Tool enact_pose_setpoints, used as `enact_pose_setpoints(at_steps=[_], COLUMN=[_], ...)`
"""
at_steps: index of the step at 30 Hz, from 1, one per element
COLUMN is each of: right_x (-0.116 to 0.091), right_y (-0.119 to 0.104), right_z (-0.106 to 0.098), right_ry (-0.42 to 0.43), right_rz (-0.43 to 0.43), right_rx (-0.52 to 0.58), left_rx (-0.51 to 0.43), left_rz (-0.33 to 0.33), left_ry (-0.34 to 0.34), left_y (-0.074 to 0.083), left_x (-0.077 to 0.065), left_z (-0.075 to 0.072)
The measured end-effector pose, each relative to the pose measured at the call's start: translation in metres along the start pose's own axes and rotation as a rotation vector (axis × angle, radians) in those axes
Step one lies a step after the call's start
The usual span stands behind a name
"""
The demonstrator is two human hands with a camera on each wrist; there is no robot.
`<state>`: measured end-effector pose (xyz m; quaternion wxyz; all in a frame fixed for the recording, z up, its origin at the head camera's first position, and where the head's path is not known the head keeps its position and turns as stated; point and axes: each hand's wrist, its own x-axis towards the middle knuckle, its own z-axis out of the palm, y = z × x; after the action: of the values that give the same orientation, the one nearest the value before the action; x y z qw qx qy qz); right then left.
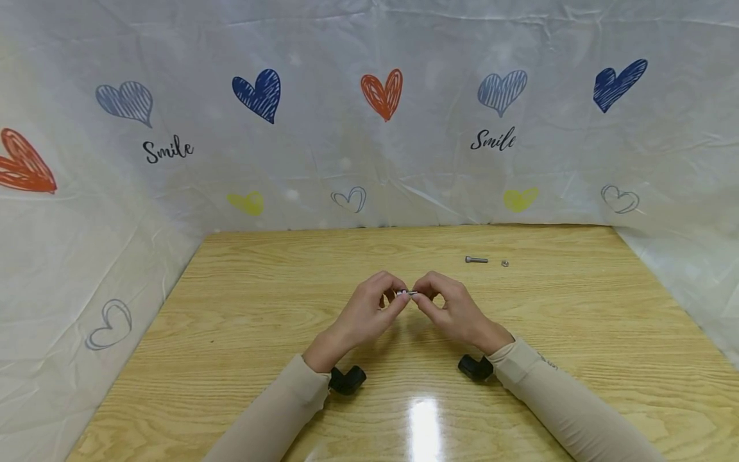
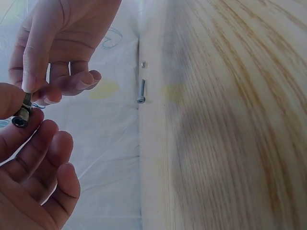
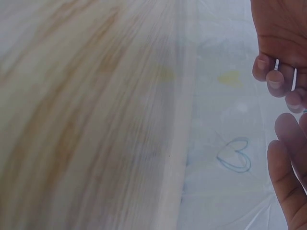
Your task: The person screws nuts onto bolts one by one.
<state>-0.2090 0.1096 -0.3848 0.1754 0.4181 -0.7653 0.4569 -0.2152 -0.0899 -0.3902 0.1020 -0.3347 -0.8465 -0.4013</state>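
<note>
My left hand (image 1: 369,310) pinches a socket-head bolt (image 2: 20,118) between thumb and forefinger, close to its head. From the other side my right hand (image 1: 456,310) pinches the far end of the shank with thumb and forefinger. The fingertips of both hands nearly meet above the table. In the left wrist view the round head with its socket faces the camera; fingers cover much of the shank, and I cannot tell whether a nut is on it. The right wrist view shows only parts of both hands, with the bolt out of frame.
Toward the back right of the wooden table (image 1: 260,276) lie a second socket-head bolt (image 1: 476,260) and, just right of it, a small nut (image 1: 505,263). A white cloth (image 1: 323,154) printed with hearts hangs behind the table and along its sides.
</note>
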Motion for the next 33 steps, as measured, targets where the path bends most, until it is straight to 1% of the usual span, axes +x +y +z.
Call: enact_pose_setpoints(at_steps=[8, 12, 15, 22, 26, 29, 33], right_x=[0.0, 0.0, 0.001, 0.001, 0.002, 0.001, -0.003], right_y=[0.0, 0.0, -0.001, -0.003, -0.004, -0.002, 0.013], right_z=[0.0, 0.0, 0.0, -0.001, -0.002, -0.001, 0.004], right_ry=[-0.001, -0.003, 0.001, 0.002, 0.0, 0.003, 0.006], right_rz=[0.004, 0.001, -0.001, 0.017, 0.018, 0.011, 0.006], right_rx=[-0.001, 0.004, 0.003, 0.002, 0.003, 0.001, -0.005], left_rx=[-0.004, -0.011, -0.011, -0.018, -0.005, 0.004, 0.008], left_rz=[-0.019, -0.019, -0.006, 0.061, 0.075, 0.071, 0.059], left_ry=[-0.011, 0.0, 0.016, 0.041, 0.045, 0.045, 0.039], left_y=[-0.001, -0.002, -0.003, -0.002, -0.003, -0.002, -0.002], left_x=[-0.001, -0.001, 0.0, 0.001, 0.001, 0.001, 0.001], left_z=[0.0, 0.0, 0.001, 0.0, 0.0, 0.0, 0.0])
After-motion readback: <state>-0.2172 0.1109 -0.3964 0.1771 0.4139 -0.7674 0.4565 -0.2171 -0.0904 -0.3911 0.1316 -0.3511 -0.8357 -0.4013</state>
